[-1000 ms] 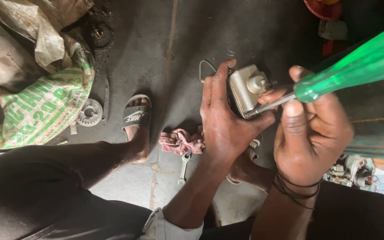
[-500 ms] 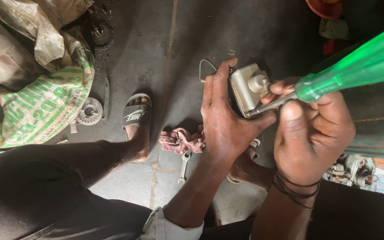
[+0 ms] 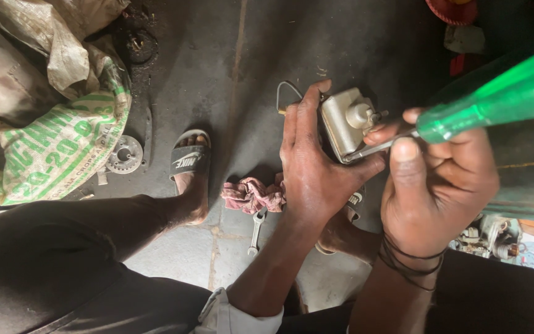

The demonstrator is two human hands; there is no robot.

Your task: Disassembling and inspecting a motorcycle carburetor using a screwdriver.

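My left hand (image 3: 316, 167) grips a small grey metal engine part (image 3: 348, 120) with a round knob on top, holding it up above the floor. My right hand (image 3: 440, 185) holds a screwdriver with a clear green handle (image 3: 495, 99); its steel shaft (image 3: 381, 145) reaches the lower edge of the metal part. Black bands circle my right wrist. A bent wire loop (image 3: 284, 96) shows behind my left fingers.
On the dark concrete floor lie a pink rag (image 3: 251, 195), a small spanner (image 3: 256, 232), a round metal disc (image 3: 123, 154) and a green-and-white sack (image 3: 57, 148). My foot in a black slide sandal (image 3: 190, 161) rests at centre left. More metal parts (image 3: 489, 238) sit at right.
The screwdriver tip has shifted slightly along the lower edge of the metal part, and my right fingers have closed nearer the shaft. My left hand has stayed put.
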